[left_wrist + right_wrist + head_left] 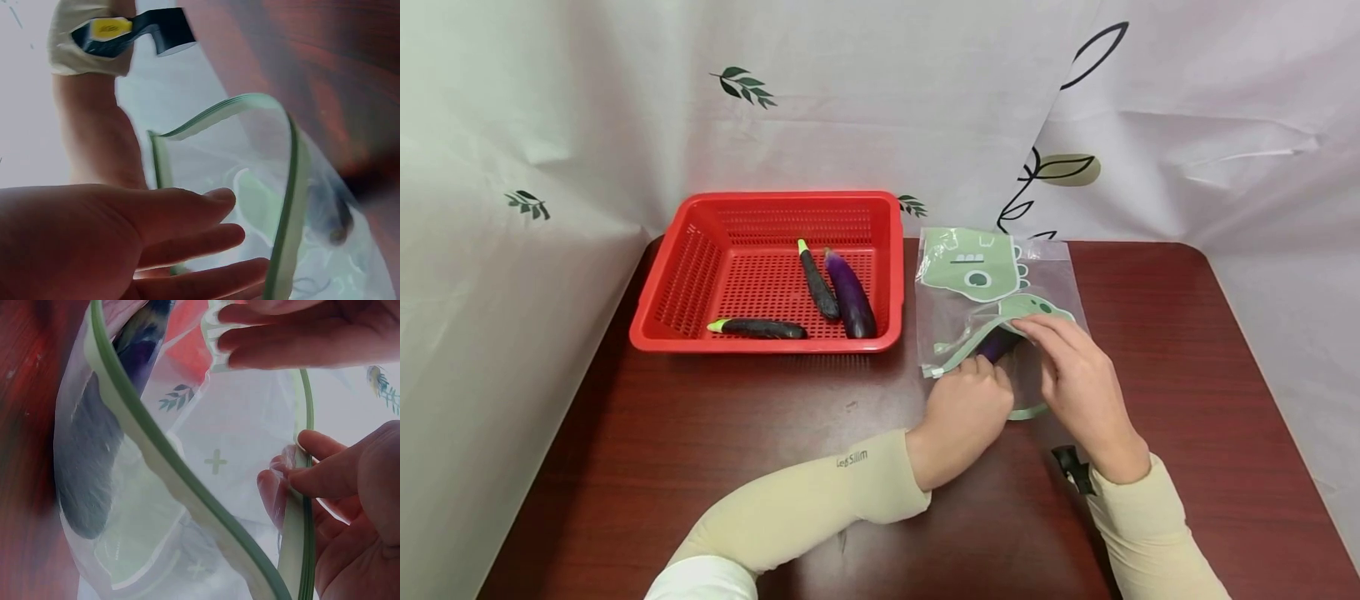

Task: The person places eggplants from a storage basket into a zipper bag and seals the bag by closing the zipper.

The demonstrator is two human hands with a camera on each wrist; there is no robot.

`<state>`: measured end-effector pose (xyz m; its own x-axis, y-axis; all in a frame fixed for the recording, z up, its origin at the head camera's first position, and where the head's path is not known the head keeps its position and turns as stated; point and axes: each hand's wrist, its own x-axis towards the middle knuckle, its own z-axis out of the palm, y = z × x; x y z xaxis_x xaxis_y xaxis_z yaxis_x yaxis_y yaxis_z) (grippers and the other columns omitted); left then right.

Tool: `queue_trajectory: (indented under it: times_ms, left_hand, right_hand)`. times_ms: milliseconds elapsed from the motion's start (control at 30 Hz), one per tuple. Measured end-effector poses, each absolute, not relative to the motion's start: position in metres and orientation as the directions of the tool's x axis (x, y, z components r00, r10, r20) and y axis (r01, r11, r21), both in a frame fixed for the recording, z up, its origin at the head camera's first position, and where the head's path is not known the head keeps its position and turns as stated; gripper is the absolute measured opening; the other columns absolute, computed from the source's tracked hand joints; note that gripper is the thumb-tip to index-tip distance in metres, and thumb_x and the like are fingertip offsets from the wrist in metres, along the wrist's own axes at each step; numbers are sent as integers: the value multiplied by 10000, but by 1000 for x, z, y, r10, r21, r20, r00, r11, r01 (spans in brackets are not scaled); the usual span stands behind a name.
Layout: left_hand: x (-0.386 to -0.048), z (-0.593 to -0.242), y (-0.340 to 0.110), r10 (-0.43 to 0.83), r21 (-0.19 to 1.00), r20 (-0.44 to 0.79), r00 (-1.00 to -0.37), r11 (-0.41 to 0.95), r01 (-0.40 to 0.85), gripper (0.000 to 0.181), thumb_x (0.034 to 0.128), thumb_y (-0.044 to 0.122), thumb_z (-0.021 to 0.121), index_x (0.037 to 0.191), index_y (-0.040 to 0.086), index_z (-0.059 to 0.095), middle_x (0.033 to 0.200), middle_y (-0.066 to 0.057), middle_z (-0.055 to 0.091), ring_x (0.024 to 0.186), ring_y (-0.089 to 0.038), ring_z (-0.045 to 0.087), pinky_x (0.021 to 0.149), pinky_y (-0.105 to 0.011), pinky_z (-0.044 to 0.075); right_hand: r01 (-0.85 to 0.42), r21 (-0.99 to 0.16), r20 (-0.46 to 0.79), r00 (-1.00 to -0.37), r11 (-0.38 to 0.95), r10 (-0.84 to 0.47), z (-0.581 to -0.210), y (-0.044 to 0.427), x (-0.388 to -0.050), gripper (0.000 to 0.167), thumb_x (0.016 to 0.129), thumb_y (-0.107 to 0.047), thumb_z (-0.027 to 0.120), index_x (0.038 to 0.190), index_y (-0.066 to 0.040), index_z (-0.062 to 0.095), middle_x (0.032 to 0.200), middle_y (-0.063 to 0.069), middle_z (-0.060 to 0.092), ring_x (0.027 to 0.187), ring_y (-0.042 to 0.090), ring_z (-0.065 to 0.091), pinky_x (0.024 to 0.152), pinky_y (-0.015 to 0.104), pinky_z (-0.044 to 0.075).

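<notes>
A clear zip bag with green print [981, 271] lies at the table's back; its green-edged mouth gapes in both wrist views. My left hand [968, 421] has its fingers at the mouth. The left wrist view shows that hand [169, 240] with fingers extended and nothing between them. My right hand [1086, 387] holds up the rim, and in the right wrist view this hand [350, 500] pinches the green edge [305, 531]. Inside the bag are a dark eggplant [90, 469] and a purple one [140, 350], partly hidden by the plastic.
Left of the bag stands a red basket [767, 344] holding a purple eggplant [852, 300] and two dark, green-tipped ones, one upright in view [817, 283] and one lying crosswise [763, 329]. A patterned white curtain [850, 108] hangs behind the table [715, 417].
</notes>
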<state>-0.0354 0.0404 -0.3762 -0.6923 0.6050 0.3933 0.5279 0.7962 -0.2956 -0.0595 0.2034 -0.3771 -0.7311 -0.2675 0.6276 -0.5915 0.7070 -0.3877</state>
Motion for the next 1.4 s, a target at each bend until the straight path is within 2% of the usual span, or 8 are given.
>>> queue_trajectory:
  times_ms: [200, 467, 900, 1133, 1400]
  left_hand:
    - [-31, -363, 29, 627, -260, 392, -673, 778, 573, 202, 903, 89, 561, 773, 192, 676, 694, 27, 570, 650, -104, 580, 508, -221, 451]
    - [-25, -347, 15, 642, -221, 383, -665, 762, 609, 217, 880, 78, 569, 764, 195, 710, 690, 22, 624, 609, -123, 605, 456, -268, 455]
    - [-38, -323, -13, 601, -105, 311, -736, 792, 602, 83, 903, 179, 710, 907, 219, 782, 808, 36, 723, 656, -116, 655, 510, -274, 501]
    - [-47, -315, -24, 590, 10, 247, -769, 792, 611, 65, 909, 228, 720, 877, 204, 771, 732, 39, 681, 613, -150, 646, 469, -322, 497]
    - [-60, -308, -48, 569, 110, 134, -811, 805, 583, 47, 903, 249, 743, 900, 203, 752, 771, 16, 687, 687, -202, 687, 528, -382, 533]
  right_hand:
    - [-576, -378, 591, -753, 725, -291, -375, 205, -59, 454, 847, 212, 512, 1195, -9, 703, 1192, 111, 671, 1121, 283, 612, 963, 302, 422]
    - [-589, -381, 622, -734, 713, -273, -377, 203, -60, 490, 799, 256, 548, 1179, -8, 711, 1181, 116, 678, 1102, 298, 624, 920, 392, 460]
    - [-594, -376, 634, -725, 712, -270, -379, 202, -61, 479, 792, 260, 548, 1158, 1, 716, 1161, 122, 684, 1088, 303, 631, 917, 400, 463]
    - [-593, -376, 636, -724, 712, -267, -379, 203, -61, 479, 792, 260, 549, 1157, 0, 717, 1155, 124, 685, 1083, 306, 632, 913, 396, 462]
    - [-600, -383, 647, -717, 702, -259, -379, 202, -61, 486, 784, 267, 539, 1143, -4, 723, 1140, 120, 689, 1063, 300, 636, 917, 367, 449]
